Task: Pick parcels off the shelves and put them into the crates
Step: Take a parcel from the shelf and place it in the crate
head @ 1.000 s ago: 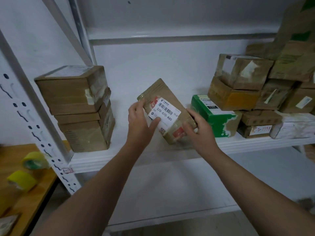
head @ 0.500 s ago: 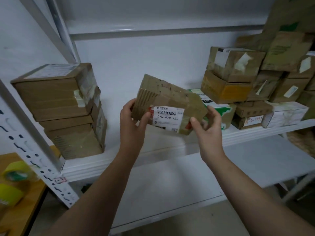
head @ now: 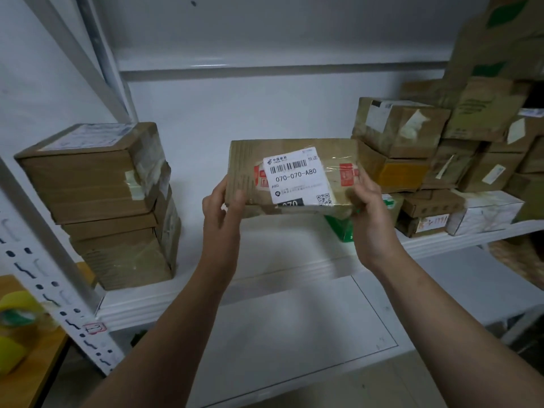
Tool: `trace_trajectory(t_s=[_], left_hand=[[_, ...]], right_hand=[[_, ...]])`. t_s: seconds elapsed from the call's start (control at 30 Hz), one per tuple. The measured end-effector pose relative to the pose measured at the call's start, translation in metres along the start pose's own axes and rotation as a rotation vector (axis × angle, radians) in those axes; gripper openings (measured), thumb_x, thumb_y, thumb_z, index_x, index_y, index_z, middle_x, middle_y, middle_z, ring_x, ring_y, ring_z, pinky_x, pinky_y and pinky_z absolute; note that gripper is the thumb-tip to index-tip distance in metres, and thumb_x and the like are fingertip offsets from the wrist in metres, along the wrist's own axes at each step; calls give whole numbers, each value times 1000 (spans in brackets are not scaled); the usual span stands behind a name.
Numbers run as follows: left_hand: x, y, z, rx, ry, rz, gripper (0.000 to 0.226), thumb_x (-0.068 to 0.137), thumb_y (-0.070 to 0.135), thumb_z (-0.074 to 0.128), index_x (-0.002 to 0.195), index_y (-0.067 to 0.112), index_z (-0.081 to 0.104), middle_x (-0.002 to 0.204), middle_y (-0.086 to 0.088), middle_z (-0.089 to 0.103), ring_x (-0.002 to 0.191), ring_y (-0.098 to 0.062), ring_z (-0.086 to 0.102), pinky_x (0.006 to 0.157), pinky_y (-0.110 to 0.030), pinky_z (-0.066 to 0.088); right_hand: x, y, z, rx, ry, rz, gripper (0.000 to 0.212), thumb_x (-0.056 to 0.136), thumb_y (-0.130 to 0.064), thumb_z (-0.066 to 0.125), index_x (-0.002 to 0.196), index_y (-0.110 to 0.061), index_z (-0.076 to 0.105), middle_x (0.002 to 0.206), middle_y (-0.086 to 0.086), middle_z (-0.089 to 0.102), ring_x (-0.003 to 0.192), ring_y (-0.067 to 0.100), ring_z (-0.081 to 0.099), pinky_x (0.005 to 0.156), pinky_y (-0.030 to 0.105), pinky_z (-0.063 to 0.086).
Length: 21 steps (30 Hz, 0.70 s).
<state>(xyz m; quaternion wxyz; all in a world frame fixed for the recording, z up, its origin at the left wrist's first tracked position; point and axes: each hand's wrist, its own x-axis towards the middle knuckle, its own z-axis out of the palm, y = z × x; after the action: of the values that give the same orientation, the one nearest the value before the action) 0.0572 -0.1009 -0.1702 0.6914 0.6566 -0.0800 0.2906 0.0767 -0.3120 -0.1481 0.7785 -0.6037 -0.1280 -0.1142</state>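
Note:
A flat brown cardboard parcel (head: 250, 169) with a white barcode label reading 070-070-A80 is held level in the air in front of the white shelf (head: 265, 278). My left hand (head: 222, 213) grips its left end, thumb on the front face. Gripping its right end is my right hand (head: 372, 213), fingers curled round the edge. The label faces me. No crate is in view.
A stack of brown boxes (head: 103, 201) stands at the shelf's left. Several piled parcels (head: 441, 160) fill the right, with a green box (head: 344, 228) partly hidden behind the held parcel. Yellow tape rolls (head: 14, 322) lie on a wooden table at lower left. A perforated upright (head: 44, 260) runs diagonally.
The parcel has been lifted off the shelf and turned from tilted to level, label facing me. Both hands have kept their hold on its ends.

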Motion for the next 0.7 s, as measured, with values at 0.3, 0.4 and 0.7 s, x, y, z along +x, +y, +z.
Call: trace_trajectory(t_s=[0.3, 0.4, 0.7], left_hand=[[9, 17, 3, 209, 37, 82, 49, 76, 48, 64, 122, 33, 55, 116, 3, 59, 104, -6, 57, 83, -23, 52], [5, 14, 4, 246, 65, 26, 31, 74, 56, 61, 102, 43, 58, 109, 2, 59, 96, -5, 58, 83, -30, 53], [0, 8, -2, 207, 70, -19, 50, 91, 26, 61, 135, 22, 38, 117, 5, 61, 102, -2, 61, 79, -13, 50]], right_hand=[[-5, -9, 6, -203, 59, -41, 71, 69, -79, 47, 135, -54, 38, 147, -11, 41, 133, 8, 39, 111, 38, 36], [-8, -14, 13, -199, 89, -42, 61, 60, -85, 48, 114, -57, 42, 142, -5, 41, 130, 14, 43, 109, 45, 39], [-21, -11, 4, -271, -162, -166, 83, 63, -47, 74, 128, -54, 23, 127, -10, 46, 107, -13, 55, 81, 8, 47]])
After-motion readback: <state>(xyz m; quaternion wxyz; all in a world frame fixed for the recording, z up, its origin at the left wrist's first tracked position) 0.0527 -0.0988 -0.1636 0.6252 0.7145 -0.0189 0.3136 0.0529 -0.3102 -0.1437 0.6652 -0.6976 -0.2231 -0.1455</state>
